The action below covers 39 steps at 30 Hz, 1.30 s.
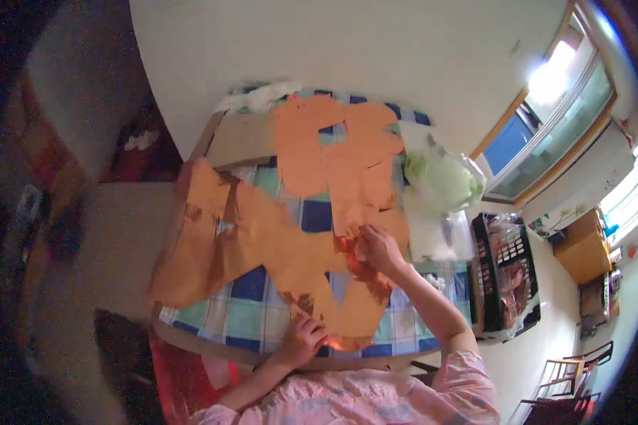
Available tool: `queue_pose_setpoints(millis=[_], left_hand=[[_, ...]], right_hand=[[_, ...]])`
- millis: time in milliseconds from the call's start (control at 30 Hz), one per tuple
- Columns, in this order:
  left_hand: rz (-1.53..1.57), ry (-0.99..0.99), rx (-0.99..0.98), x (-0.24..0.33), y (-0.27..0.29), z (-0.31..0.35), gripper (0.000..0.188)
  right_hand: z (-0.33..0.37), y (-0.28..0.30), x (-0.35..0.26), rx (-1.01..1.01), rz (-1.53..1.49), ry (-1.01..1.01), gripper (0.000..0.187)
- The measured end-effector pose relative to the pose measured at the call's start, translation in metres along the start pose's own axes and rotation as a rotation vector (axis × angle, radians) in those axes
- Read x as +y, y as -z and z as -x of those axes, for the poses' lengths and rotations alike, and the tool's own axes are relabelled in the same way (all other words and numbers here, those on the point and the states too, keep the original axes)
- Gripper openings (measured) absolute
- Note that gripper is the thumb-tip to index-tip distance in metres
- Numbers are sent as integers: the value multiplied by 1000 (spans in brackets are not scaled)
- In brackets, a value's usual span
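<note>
Large orange cut-out sheets [262, 241], looking like paper with a shiny side in places, lie overlapping on a checked tablecloth [248, 287]. My right hand [377, 248] is closed in a pinch at a crumpled, glossy orange-red part [361, 269] of the sheet on the right. The exact pinched edge is partly hidden by my fingers. Near the table's front edge, my left hand [306, 337] lies on the lower part of the orange sheet. Its index finger is stretched out toward a dark brownish patch [301, 303]; the other fingers are bent.
At the right of the table sits a pale green bundle in clear plastic [443, 180]. A black plastic crate [503, 273] with wrapped contents stands beyond the right edge. A beige board [241, 139] and crumpled white material [262, 95] are at the far left. A red object [191, 375] is below the near-left edge.
</note>
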<state>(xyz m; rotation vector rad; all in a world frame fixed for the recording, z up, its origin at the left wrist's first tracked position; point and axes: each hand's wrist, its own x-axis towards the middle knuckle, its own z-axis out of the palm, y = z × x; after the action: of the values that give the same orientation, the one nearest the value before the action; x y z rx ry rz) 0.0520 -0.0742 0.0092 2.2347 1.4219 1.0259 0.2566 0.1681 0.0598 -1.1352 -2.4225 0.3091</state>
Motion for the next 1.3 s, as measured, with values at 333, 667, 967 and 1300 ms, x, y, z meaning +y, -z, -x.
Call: queue_pose_setpoints(millis=[333, 667, 967, 1300], left_hand=[[-82, 60, 29, -10, -12, -16, 22], [-56, 2, 45, -10, 19, -3, 28], [-38, -1, 32, -13, 30, 4, 22], [-111, -51, -65, -15, 26, -67, 43]], right_hand=[[102, -11, -70, -4, -205, -20, 30], [122, 1, -92, -180, -389, -87, 28], [91, -32, -72, -175, 30, 84, 50], [95, -26, -61, 106, -214, -111, 48]])
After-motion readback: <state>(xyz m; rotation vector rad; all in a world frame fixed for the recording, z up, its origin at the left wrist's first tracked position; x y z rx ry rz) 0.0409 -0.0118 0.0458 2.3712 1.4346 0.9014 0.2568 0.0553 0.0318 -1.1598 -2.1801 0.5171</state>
